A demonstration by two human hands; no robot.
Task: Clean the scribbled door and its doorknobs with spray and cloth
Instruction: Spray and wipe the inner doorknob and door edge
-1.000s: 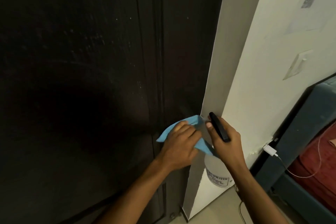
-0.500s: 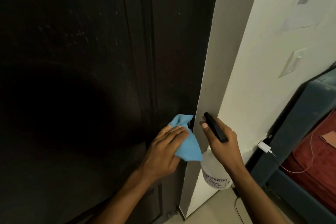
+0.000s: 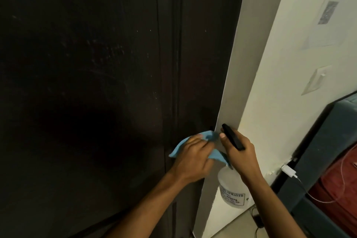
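The dark brown door fills the left and centre, with faint pale scratch marks across its panel. My left hand presses a blue cloth against the door's right edge, near a small dark piece of hardware. Whether that is a doorknob I cannot tell. My right hand grips the black head of a clear spray bottle, which hangs beside the white door frame.
A white door frame and pale wall rise on the right, with a wall switch and a taped paper. A white charger and cable sit low by dark blue furniture with red fabric.
My left hand has slid the blue cloth back and forth along the door's right edge, and the cloth now bunches more under the fingers. My right hand keeps holding the bottle.
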